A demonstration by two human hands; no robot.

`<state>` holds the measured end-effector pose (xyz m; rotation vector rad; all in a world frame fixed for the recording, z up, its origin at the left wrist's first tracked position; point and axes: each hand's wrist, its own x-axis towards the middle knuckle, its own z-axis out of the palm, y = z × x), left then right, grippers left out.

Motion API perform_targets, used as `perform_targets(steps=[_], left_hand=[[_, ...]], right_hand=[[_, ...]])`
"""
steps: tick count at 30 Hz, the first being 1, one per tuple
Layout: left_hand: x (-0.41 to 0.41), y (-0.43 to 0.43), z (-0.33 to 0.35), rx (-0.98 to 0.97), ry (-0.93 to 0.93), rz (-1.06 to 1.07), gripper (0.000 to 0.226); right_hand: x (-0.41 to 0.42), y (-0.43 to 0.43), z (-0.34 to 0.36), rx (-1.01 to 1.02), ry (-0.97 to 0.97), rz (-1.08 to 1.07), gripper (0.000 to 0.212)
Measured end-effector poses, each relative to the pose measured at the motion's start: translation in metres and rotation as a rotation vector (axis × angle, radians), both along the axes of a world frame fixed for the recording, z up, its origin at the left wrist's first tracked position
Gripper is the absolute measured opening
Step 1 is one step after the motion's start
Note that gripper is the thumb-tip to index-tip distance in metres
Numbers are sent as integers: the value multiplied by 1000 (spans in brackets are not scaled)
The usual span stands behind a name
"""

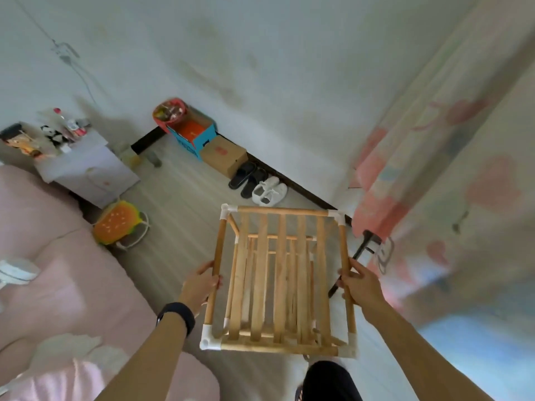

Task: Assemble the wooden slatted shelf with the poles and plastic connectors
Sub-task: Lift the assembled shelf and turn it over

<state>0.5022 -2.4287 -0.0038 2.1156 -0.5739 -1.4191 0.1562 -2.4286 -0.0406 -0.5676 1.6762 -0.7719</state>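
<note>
Wooden slatted shelf [279, 282] is being held between both hands, in the near middle of the scene, over the pale plank floor [179, 198]; whether its feet are touching the floor is hidden. The left hand [199, 285] is curling its fingers round the left round light-wood pole [217, 264] of the top frame. The right hand [360, 282] is wrapping round the right round light-wood pole [344, 250].

White plastic corner connectors [228, 211] are joining all four corners of that frame, the slats are lying across it, and lower tiers are showing through the gaps. Assembly is looking close to finished, with probably only pressing the joints tight and setting the shelf in place remaining.

Farther off, black slippers [246, 178] and white shoes [269, 192] are lying by the wall, and a pink bed [43, 256] is filling the left.
</note>
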Motion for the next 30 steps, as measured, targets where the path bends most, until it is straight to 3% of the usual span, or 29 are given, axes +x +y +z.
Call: perform_targets(steps=[8, 12, 24, 30], left_hand=[[2, -172, -45, 135, -81, -91, 50], [2, -250, -77, 205, -137, -234, 42], [-37, -429, -203, 200, -147, -523, 34], [-49, -513, -275, 108, -186, -759, 22]], right_hand=[[23, -136, -66, 76, 73, -107, 52], [25, -184, -99, 138, 88, -190, 46], [19, -283, -197, 254, 131, -554, 46], [32, -332, -250, 299, 280, -617, 44]])
